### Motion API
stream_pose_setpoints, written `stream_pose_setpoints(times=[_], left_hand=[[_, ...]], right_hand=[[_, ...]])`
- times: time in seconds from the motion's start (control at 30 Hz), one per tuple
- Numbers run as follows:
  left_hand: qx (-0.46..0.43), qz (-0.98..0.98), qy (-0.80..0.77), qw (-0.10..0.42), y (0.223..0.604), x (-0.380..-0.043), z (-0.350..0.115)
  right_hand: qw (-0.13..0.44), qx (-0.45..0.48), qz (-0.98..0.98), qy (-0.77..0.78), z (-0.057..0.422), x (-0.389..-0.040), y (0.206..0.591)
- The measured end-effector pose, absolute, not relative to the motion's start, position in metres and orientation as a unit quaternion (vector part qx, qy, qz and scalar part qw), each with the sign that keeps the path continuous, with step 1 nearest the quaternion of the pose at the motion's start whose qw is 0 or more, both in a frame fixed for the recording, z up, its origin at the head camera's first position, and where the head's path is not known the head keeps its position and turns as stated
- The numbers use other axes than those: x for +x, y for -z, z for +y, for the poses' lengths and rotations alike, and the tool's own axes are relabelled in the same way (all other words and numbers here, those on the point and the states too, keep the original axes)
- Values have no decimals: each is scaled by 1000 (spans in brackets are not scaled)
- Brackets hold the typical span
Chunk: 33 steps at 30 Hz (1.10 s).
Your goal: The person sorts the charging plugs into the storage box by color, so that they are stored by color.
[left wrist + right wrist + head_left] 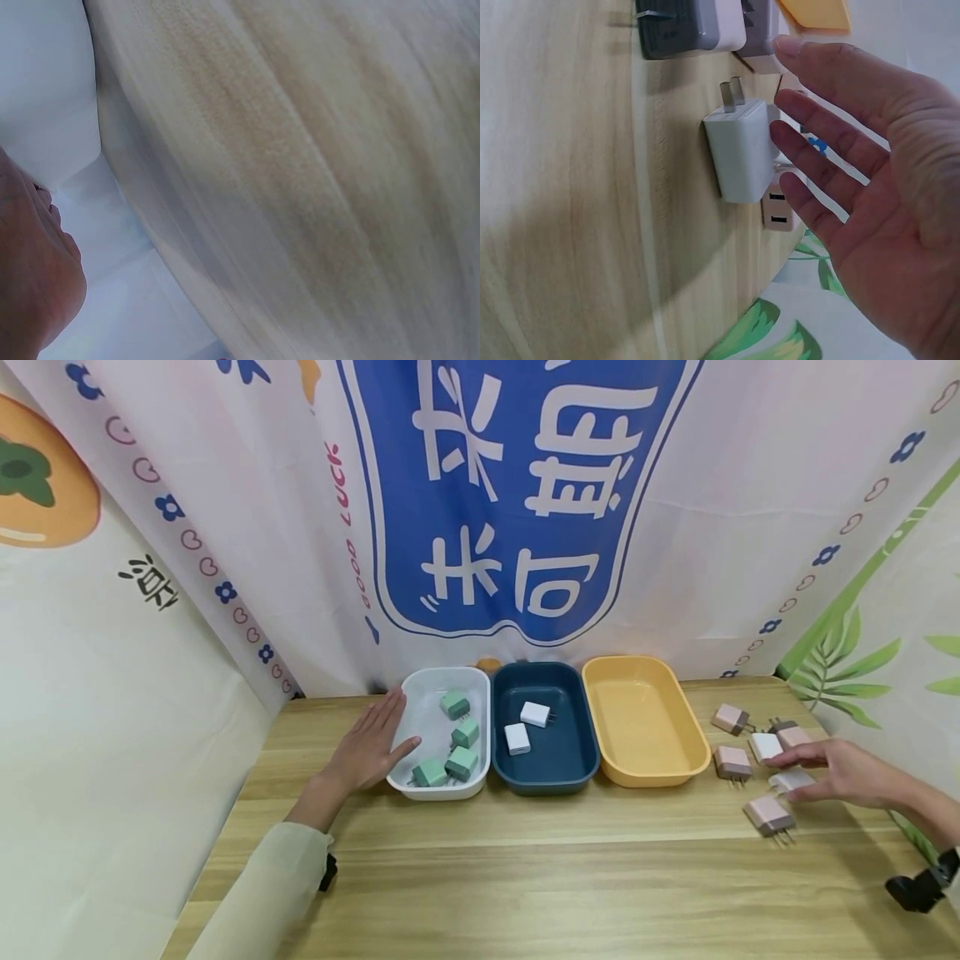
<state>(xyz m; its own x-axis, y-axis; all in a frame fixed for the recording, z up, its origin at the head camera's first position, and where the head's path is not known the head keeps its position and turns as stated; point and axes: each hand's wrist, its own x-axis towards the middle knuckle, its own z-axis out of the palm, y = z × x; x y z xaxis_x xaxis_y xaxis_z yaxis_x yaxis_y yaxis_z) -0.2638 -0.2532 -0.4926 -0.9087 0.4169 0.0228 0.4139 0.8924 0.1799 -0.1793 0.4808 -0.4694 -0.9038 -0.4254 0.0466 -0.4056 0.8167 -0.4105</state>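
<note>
We see the right hand (852, 771) reach over a white plug (792, 780) on the table (525, 877), its thumb and fingers apart and not clamped; it partly covers that plug in the head view, and we can't quite tell whether a fingertip touches it. Just beyond lies another white plug (766, 747), with pink plugs (732, 762) around the pair. The left hand (366, 750), fingers straight, rests at the rim of the white tray (426, 722), which holds green plugs (461, 762); its own wrist view cuts it off at the edge. The blue tray (551, 772) holds two white plugs; the yellow tray (648, 718) stands beside it.
</note>
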Motion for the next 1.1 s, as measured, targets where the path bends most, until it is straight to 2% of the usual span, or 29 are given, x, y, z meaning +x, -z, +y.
stream_pose_setpoints(times=[0.33,0.7,1.1], left_hand=[[214,973,-90,5,493,-263,-254],[213,973,-92,2,492,-262,-253],[213,972,-98,6,493,-262,-253]], right_hand=[[36,-208,953,217,486,-178,476],[84,-151,968,181,485,-176,477],[57,-158,971,172,489,-175,485]])
